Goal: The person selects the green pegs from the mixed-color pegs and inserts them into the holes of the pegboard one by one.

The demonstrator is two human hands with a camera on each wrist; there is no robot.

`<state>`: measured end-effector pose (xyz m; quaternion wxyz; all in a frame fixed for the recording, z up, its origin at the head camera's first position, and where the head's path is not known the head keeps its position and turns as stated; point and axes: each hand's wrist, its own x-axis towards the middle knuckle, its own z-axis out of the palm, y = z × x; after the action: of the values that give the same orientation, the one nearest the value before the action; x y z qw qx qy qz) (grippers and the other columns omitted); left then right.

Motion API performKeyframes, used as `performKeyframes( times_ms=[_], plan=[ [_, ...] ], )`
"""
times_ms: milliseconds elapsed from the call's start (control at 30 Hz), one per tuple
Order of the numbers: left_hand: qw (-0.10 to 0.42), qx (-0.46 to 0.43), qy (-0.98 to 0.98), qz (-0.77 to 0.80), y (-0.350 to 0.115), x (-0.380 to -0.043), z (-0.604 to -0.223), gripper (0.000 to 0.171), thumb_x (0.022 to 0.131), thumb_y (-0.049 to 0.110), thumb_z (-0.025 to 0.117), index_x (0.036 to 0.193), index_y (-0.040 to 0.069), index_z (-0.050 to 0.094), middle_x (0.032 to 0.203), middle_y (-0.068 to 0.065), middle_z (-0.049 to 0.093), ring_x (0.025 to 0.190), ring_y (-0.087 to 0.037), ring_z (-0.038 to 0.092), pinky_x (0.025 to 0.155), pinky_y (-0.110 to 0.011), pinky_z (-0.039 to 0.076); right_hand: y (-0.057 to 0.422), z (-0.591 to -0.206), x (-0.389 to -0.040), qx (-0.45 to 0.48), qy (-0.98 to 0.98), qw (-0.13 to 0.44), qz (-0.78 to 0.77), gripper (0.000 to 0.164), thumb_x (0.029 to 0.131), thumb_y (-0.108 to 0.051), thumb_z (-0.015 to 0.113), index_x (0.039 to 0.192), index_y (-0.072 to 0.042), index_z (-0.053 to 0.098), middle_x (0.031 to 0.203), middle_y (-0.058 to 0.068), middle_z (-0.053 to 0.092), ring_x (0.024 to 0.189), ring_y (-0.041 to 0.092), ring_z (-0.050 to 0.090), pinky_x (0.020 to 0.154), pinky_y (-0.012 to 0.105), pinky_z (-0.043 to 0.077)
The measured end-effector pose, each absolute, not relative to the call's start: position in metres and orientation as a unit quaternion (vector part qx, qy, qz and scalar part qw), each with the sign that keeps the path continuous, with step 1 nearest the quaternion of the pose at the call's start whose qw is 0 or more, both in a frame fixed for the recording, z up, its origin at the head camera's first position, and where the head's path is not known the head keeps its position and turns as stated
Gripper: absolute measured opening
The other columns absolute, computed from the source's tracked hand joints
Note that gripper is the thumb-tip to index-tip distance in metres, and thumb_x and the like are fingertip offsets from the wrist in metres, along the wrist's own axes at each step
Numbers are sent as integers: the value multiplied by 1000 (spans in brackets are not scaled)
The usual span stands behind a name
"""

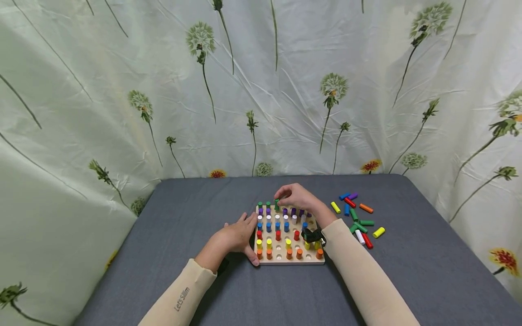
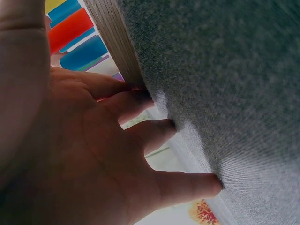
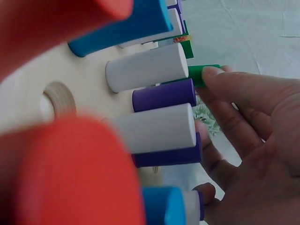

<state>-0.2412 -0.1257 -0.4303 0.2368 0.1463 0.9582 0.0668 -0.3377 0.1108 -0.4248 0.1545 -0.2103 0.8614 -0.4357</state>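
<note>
A wooden peg board (image 1: 293, 261) stands on the table with rows of coloured pegs: orange at the front, then yellow, red, blue, white, purple and green. At its back row my right hand (image 1: 299, 198) pinches a green peg (image 1: 277, 205) between thumb and fingers. In the right wrist view this green peg (image 3: 199, 72) is partly behind a white peg (image 3: 147, 68); whether it is fully seated is hidden. My left hand (image 1: 238, 235) rests against the board's left side with its fingers spread, thumb by the front corner. Fingertips (image 2: 197, 185) touch the cloth in the left wrist view.
Right of the board lie several loose pegs, among them a yellow one (image 1: 379, 232), an orange one (image 1: 366, 208) and a white one (image 1: 360, 237). Dark grey cloth covers the table (image 1: 428, 267). A flowered curtain (image 1: 285, 113) hangs behind it.
</note>
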Motion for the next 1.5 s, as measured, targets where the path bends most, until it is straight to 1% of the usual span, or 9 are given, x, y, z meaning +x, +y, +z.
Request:
performKeyframes(
  times_ms=[267,433,633,833,1100,1333,1433,1500],
  plan=[
    [234,145,959,67,-125,-243,-431,143,68,65,92,172,13,10,181,-6,13,168,-32,11,123,-75,26,110,-425,-340,-211,869,158,-419,25,103,-10,69,127,-4,74,126,14,76,106,24,74,88,37,60],
    [234,146,959,66,-125,-243,-430,142,69,65,91,172,13,9,181,-6,13,168,-32,11,123,-74,26,109,-425,-341,-204,877,157,-407,21,102,-9,71,122,-6,77,120,12,77,106,23,73,87,37,59],
    [235,149,958,67,-125,-243,-431,141,69,64,92,172,13,10,181,-7,15,168,-33,12,124,-74,26,108,-425,-340,-199,878,157,-405,18,102,-9,71,118,-6,77,119,12,78,103,22,73,85,35,58],
    [235,148,958,72,-125,-243,-432,141,69,63,92,172,13,9,181,-7,13,168,-32,10,124,-74,25,107,-424,-339,-194,885,159,-391,15,101,-8,72,115,-6,77,117,12,78,99,20,73,83,35,57],
    [229,151,959,70,-127,-245,-437,144,68,64,93,172,13,9,181,-7,14,168,-33,12,122,-75,28,107,-424,-337,-189,890,164,-382,17,101,-10,72,117,-9,79,120,12,78,108,25,73,91,40,59],
    [232,149,959,69,-127,-246,-438,144,67,66,92,172,14,9,181,-7,13,168,-33,11,123,-74,27,108,-422,-336,-203,888,151,-384,22,102,-11,71,123,-8,77,123,11,78,108,24,74,89,39,60],
    [234,147,959,69,-128,-247,-439,144,67,66,92,173,14,9,181,-7,13,168,-32,11,123,-74,27,109,-416,-333,-208,883,146,-394,24,103,-14,70,125,-6,76,124,11,78,112,26,73,93,41,60],
    [234,146,959,70,-128,-247,-439,144,67,67,92,172,14,10,181,-7,14,168,-32,11,123,-74,27,112,-411,-330,-211,881,138,-400,27,104,-15,69,128,-5,75,126,11,77,116,28,72,97,44,59]
  ],
)
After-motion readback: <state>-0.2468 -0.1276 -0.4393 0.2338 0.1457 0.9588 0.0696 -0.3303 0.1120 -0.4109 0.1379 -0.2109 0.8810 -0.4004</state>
